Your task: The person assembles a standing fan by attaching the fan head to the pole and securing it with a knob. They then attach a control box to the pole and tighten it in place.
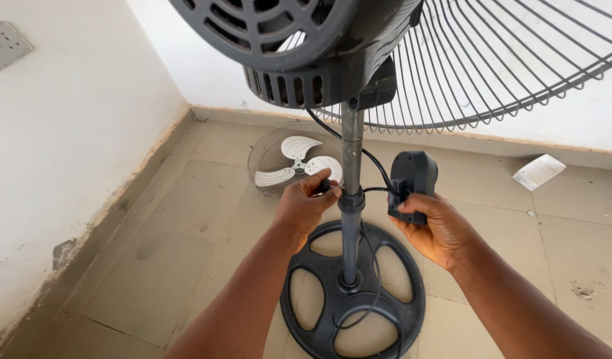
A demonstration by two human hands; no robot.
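A dark standing fan rises from a round black base [353,312] on a grey pole [351,159]. My left hand [304,206] pinches a small black knob at the collar on the pole's left side. My right hand [435,229] grips a black control box [413,178] to the right of the pole. A black cable [372,163] runs from the motor housing [306,40] down to the box. The rear wire guard [505,66] fans out at the top right.
A detached wire grille with a white three-blade propeller [299,165] lies on the tiled floor behind the pole. A white paper [539,171] lies near the right wall. White walls meet at the corner; a switch plate [3,45] sits at the upper left.
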